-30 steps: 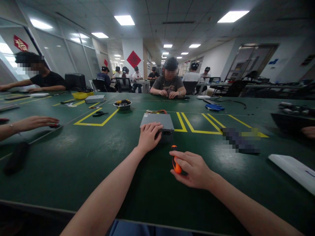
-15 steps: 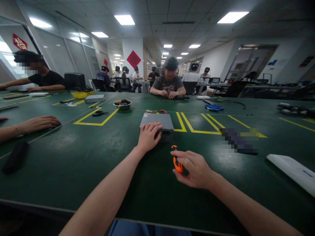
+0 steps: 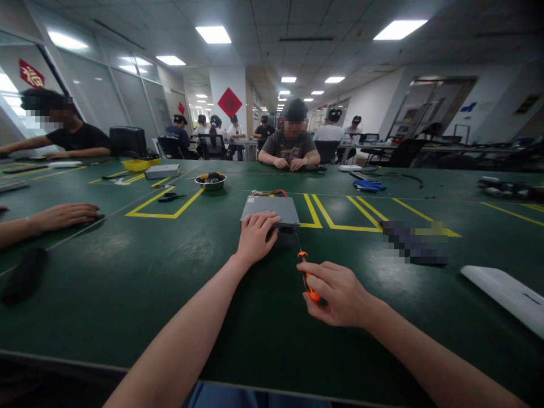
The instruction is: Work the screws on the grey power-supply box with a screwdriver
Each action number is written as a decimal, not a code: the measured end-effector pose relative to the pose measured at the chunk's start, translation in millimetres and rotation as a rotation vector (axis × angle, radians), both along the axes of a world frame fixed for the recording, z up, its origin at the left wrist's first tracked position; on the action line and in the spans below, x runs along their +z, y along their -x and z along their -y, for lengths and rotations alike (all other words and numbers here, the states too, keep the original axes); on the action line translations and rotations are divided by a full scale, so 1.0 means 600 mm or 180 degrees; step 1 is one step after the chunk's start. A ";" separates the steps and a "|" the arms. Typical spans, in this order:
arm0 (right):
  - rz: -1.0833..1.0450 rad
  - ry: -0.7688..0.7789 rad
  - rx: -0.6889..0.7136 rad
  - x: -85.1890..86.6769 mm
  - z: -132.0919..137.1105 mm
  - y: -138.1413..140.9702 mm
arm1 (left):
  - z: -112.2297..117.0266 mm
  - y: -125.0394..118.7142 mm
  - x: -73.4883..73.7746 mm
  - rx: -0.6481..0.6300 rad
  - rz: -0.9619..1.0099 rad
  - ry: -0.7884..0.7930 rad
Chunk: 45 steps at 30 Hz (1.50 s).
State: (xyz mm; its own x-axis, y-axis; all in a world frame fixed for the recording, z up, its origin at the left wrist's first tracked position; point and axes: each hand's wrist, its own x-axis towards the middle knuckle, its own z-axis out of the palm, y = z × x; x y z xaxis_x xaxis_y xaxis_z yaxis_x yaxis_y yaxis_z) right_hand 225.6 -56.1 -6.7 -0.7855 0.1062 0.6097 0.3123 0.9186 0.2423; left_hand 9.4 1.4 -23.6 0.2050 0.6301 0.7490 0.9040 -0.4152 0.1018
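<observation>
A grey metal computer power supply [image 3: 280, 208] lies on the green table in front of me, a bundle of coloured wires [image 3: 270, 193] at its far side. My left hand [image 3: 257, 235] rests on its near left part, fingers stretched flat over the top and thumb by the front face. My right hand [image 3: 335, 292] is closed around the orange and black handle of a screwdriver [image 3: 302, 255]. The thin shaft points up and away toward the front right corner of the power supply. Whether the tip touches a screw there is too small to tell.
A bowl of tools [image 3: 211, 181] stands beyond, left of the power supply. Rightward lie a dark pixelated object [image 3: 412, 246], a white panel [image 3: 501, 294] and blue gloves [image 3: 369, 185]. Another person's hand [image 3: 68, 215] rests at left; a co-worker [image 3: 291, 141] sits opposite.
The screwdriver's handle has turned and shifted slightly right and down, with my right hand's fingers moving along with it. My left hand and the power supply stay in place.
</observation>
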 end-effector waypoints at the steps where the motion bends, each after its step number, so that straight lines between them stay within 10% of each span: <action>1: 0.0115 0.0042 -0.0036 0.003 0.001 0.000 | 0.000 0.000 0.000 0.0002 0.0000 -0.0001; 45: 0.0378 0.0289 -0.0103 0.002 0.005 0.005 | 0.004 -0.001 0.002 0.0056 -0.0042 0.0035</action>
State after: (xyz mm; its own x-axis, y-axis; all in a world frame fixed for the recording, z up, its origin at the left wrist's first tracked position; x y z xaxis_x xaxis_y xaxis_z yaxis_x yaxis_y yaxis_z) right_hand 222.8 -59.2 -5.4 -0.8468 0.1831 0.4993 0.3162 0.9283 0.1958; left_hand 9.8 -1.0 -22.4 0.2035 0.6419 0.7393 0.9125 -0.3981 0.0944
